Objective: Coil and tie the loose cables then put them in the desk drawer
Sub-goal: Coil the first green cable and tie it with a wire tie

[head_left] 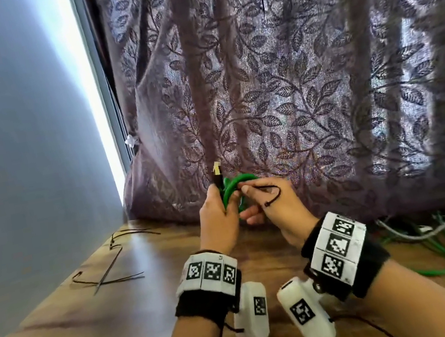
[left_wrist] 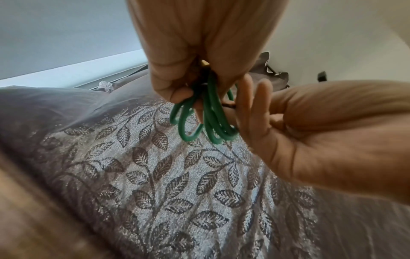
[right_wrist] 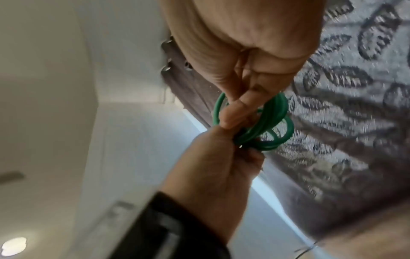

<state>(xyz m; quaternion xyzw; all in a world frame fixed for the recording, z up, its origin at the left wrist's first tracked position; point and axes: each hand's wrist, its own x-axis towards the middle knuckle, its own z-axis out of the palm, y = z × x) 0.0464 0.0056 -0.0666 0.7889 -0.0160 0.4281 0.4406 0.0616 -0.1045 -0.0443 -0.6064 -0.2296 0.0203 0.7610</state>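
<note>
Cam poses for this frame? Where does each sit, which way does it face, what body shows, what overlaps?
Head: on the head, facing forward and down at desk and curtain; both forearms, left hand, right hand.
Left wrist: on the left wrist, looking along the fingers at the green coil; right palm shows.
Right wrist: on the right wrist, facing up toward wall and ceiling; left hand too.
Shared: all three show the coil, the curtain and both hands.

Two hands (head_left: 217, 213) (head_left: 275, 203), one green coil (head_left: 233, 187)
</note>
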